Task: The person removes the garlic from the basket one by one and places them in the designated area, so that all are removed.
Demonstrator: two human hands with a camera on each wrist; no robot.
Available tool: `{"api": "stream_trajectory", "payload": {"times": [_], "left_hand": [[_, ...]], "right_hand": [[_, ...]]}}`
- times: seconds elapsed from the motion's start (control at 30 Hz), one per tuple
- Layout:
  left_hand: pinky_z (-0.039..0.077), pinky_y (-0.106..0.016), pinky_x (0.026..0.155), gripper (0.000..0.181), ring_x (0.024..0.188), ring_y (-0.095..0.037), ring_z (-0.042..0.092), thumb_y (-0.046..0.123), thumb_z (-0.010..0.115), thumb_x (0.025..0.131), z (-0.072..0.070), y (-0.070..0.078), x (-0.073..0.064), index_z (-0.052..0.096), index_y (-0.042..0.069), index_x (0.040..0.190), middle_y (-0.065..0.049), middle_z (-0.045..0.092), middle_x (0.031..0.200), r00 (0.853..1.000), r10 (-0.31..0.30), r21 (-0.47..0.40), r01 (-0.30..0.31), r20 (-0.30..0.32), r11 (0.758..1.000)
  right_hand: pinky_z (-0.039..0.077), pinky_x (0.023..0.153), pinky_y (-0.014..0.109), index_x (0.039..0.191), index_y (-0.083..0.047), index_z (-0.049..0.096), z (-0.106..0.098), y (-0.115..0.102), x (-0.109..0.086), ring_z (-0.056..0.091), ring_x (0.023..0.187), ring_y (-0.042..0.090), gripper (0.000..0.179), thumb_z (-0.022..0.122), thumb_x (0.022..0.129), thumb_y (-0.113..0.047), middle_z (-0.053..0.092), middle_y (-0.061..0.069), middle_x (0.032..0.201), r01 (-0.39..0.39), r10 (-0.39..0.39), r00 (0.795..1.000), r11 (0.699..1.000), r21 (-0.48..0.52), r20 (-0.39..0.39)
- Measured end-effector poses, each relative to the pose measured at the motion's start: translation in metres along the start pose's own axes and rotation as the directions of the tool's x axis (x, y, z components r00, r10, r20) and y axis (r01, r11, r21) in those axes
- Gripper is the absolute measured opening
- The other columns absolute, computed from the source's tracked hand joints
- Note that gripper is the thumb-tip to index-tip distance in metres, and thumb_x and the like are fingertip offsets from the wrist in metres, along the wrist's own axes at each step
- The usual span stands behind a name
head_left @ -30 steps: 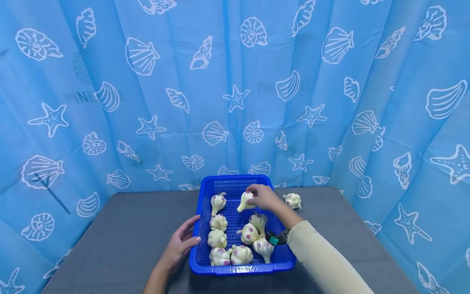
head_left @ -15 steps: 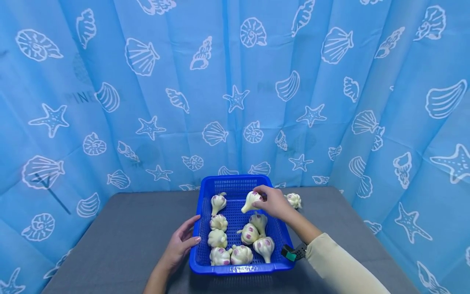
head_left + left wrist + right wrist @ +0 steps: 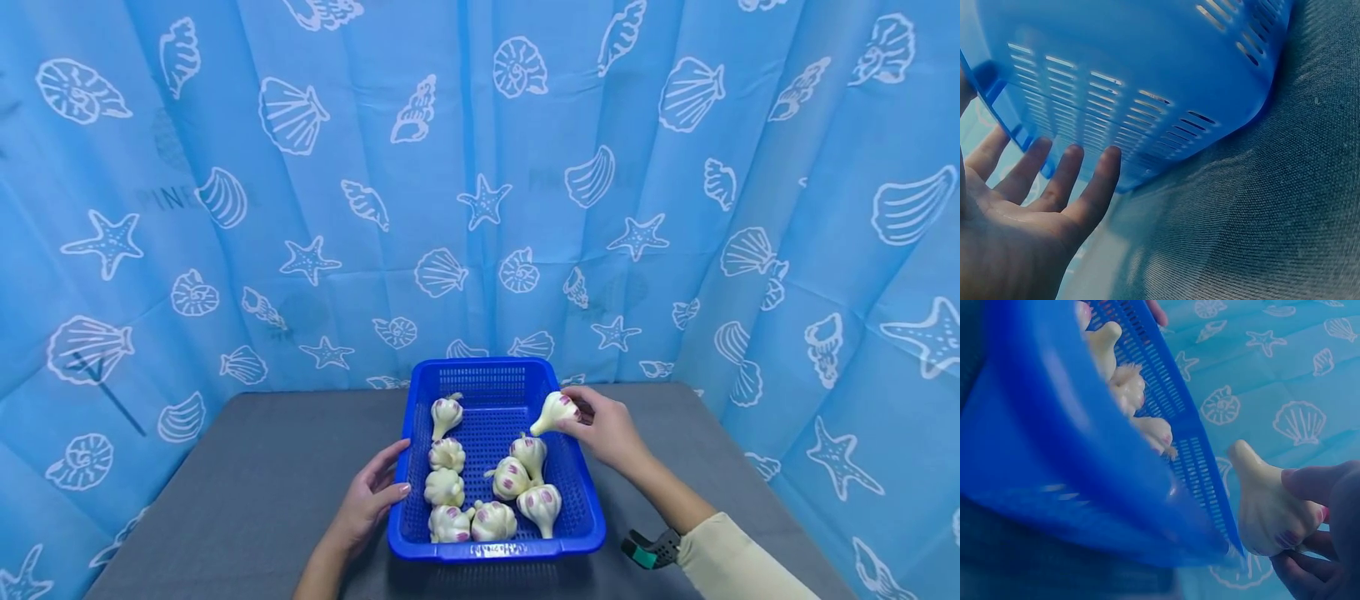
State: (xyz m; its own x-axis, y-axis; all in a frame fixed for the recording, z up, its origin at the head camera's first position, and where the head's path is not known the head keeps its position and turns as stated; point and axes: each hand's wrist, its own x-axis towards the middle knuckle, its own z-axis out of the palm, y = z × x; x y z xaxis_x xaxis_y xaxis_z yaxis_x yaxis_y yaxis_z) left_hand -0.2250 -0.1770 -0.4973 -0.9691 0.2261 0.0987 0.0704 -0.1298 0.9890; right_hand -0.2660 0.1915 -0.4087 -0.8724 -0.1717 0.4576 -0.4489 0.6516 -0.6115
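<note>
A blue plastic basket [image 3: 558, 547] stands on the table with several white, purple-marked garlic bulbs inside. My left hand [image 3: 366, 498] holds its left rim; the thumb lies at the rim, and in the left wrist view the fingers [image 3: 1094, 187] reach along the slotted outer wall. My right hand [image 3: 611, 429] pinches one garlic bulb [image 3: 557, 412] between thumb and fingers above the basket's right rim. In the right wrist view this bulb [image 3: 1269, 503] hangs with its stem up and left, just off the basket wall.
Grey cloth [image 3: 277, 492] covers the table. Bulbs line the basket's left side, such as this garlic bulb [image 3: 446, 414], and others sit at the front and right. A blue shell-print curtain [image 3: 480, 208] closes off the back and sides. A dark band [image 3: 651, 552] is on the right wrist.
My right hand has moved rightward with the garlic bulb, from inside the basket to its right rim. It now covers the loose bulb on the table. The left hand stays put.
</note>
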Motion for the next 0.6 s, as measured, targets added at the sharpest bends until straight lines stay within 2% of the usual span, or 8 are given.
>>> {"api": "stream_trajectory", "payload": {"times": [0.27, 0.5, 0.6], "left_hand": [[0.047, -0.046, 0.097, 0.061, 0.133, -0.041, 0.038, 0.008, 0.062, 0.092, -0.001, 0.0, -0.001, 0.038, 0.01, 0.148, -0.02, 0.03, 0.152, 1.0, 0.007, -0.002, -0.007, 0.005, 1.0], [0.047, -0.046, 0.097, 0.061, 0.133, -0.041, 0.039, 0.009, 0.062, 0.093, 0.0, 0.002, -0.001, 0.037, 0.01, 0.148, -0.019, 0.031, 0.153, 1.0, 0.007, 0.018, -0.008, 0.005, 1.0], [0.047, -0.047, 0.097, 0.06, 0.133, -0.041, 0.038, 0.01, 0.062, 0.093, 0.0, 0.002, -0.001, 0.038, 0.011, 0.148, -0.019, 0.031, 0.153, 1.0, 0.002, 0.021, -0.002, 0.001, 1.0]], "right_hand": [[0.054, 0.083, 0.043, 0.12, 0.004, 0.061, -0.008, 0.018, -0.021, 0.065, 0.102, 0.037, 0.042, 0.077, 0.083, -0.008, 0.065, 0.023, 0.113, -0.001, 0.003, 0.995, 1.0, 0.027, -0.102], [0.053, 0.08, 0.047, 0.121, 0.006, 0.06, -0.011, 0.035, -0.034, 0.064, 0.102, 0.041, 0.044, 0.077, 0.08, -0.001, 0.064, 0.027, 0.113, 0.025, -0.013, 0.973, 0.999, 0.047, -0.232], [0.054, 0.077, 0.049, 0.12, 0.006, 0.061, -0.012, 0.044, -0.038, 0.064, 0.101, 0.04, 0.044, 0.078, 0.08, -0.002, 0.065, 0.026, 0.112, 0.001, 0.009, 0.964, 0.999, 0.037, -0.264]]}}
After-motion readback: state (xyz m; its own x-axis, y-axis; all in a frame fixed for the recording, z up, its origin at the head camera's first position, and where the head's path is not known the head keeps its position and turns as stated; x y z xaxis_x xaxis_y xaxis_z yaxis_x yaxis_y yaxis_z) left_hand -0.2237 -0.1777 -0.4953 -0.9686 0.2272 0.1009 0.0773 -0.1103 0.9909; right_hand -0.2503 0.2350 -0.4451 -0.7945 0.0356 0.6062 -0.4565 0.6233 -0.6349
